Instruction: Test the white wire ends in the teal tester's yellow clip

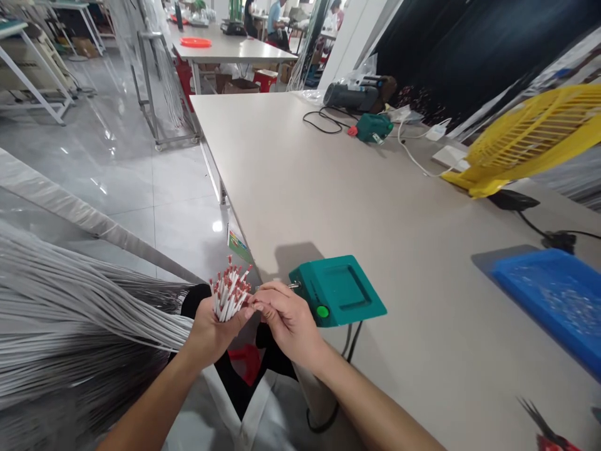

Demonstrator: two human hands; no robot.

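Note:
My left hand [211,332] is closed round a bundle of white wires [228,297] with reddish, copper-coloured ends pointing up. Their long lengths trail off to the left, where many more white wires [94,294] hang over a rail. My right hand [291,319] is closed in a pinch, its fingertips touching the bundle's right side by my left thumb. Whatever lies between those fingertips is hidden. Just beyond my right hand, a small green machine [345,288] with a bright green button and a metal shaft sits at the table's left edge.
The pale table [328,207] stretches ahead. To the right are a blue tray [554,300] with small bits, a yellow fan [526,144] and red-handled tweezers or scissors [547,426]. Farther back lie a grey motor [352,96], a green device [373,128] and cables.

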